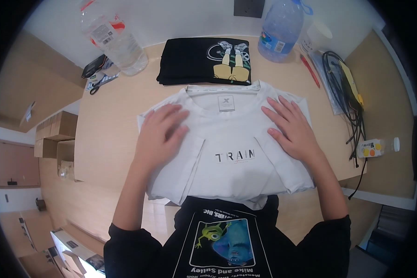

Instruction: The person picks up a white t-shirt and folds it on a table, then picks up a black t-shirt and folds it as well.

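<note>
A white T-shirt with printed lettering on its chest [234,135] lies on the desk, its neckline away from me and both sleeves folded inward over the front. Its lower edge hangs over the near edge of the desk. On the shirt's left shoulder area rests my left hand [163,133], fingers spread and slightly blurred. My right hand [290,130] lies flat with its fingers apart on the right shoulder area. Neither hand grips the fabric. Just beyond the collar is a folded black garment [187,60] with a printed picture.
Around the desk [104,139] stand a large clear bottle [125,48], a blue-tinted bottle [281,31] and a paper cup [316,36]. Scissors [95,88] lie at the back left. A red pen [310,71], black cables [351,114] and a small bottle [373,148] are at right.
</note>
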{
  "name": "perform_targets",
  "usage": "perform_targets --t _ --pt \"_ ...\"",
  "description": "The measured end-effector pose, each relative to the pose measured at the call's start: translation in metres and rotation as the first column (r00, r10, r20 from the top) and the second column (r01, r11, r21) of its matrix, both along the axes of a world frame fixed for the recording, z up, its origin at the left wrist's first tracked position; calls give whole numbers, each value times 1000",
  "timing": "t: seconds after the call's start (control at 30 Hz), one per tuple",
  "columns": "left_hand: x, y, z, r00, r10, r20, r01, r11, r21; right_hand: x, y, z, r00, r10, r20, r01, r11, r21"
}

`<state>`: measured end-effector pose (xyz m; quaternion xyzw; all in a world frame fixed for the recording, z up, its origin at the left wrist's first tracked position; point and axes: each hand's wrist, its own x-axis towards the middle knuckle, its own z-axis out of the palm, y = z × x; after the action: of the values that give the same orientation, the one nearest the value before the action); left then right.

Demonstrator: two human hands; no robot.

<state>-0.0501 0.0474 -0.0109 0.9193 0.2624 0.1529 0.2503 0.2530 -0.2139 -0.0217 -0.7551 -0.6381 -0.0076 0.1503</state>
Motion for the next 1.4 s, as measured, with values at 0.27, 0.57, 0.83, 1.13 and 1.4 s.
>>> perform_targets --t 0.27,0.57,0.83,1.13,1.4 --pt "38 60 -30 969 95 229 -134 978 160 52 47 -18 941 -254 -223 317 893 320" --pt "43 45 -26 921 166 353 -12 917 -399 42 51 -17 977 -164 -132 199 928 314" --pt "43 64 -23 820 1 572 15 1000 -23 35 68 -1 976 -204 -72 209 807 552" --pt "101 143 -15 933 -96 348 -172 730 661 85 147 -4 925 -223 307 66 891 449" --pt "103 147 -26 958 -34 286 -147 798 585 92 155 -14 954 -172 244 36 877 480"
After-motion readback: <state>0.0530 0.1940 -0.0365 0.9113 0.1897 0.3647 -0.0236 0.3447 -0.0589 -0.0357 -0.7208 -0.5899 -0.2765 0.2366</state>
